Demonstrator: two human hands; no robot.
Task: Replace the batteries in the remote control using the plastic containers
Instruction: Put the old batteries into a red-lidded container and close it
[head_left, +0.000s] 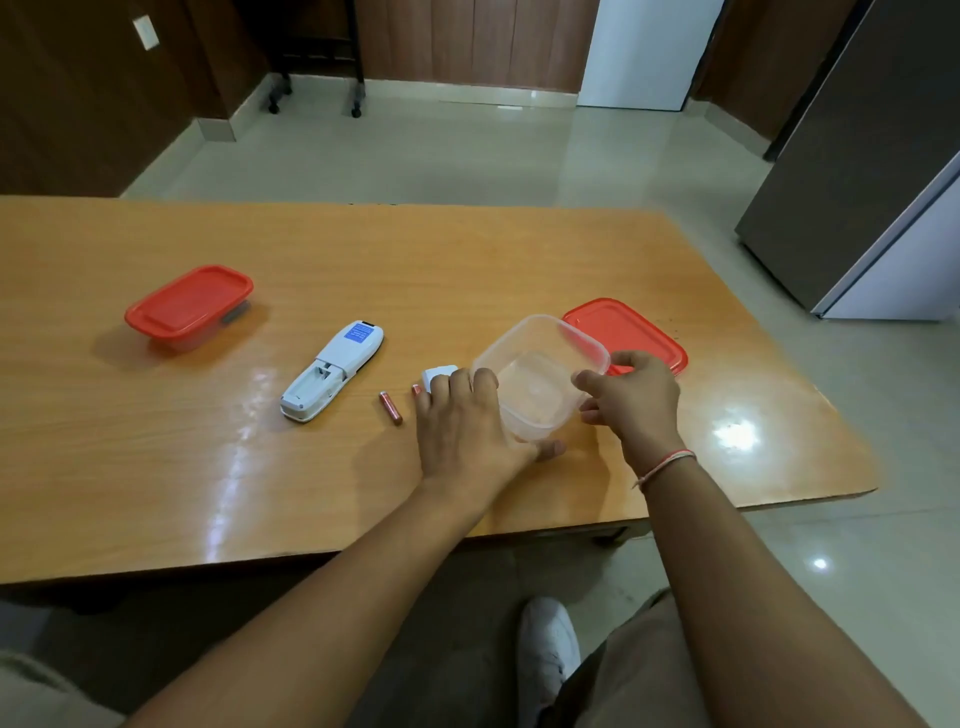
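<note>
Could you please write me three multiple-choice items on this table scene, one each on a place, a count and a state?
1. Where does the loose red lid lie?
A. behind the clear container
B. on the remote
C. on the floor

2. How many containers are shut with a lid?
A. none
B. one
C. two

3. The remote's battery bay is:
A. covered
B. open and empty
C. holding batteries

Answers:
1 A, its red edge shows past the clear container.
2 B, only the closed container at left.
3 B, the bay is bare and a battery lies on the table.
</note>
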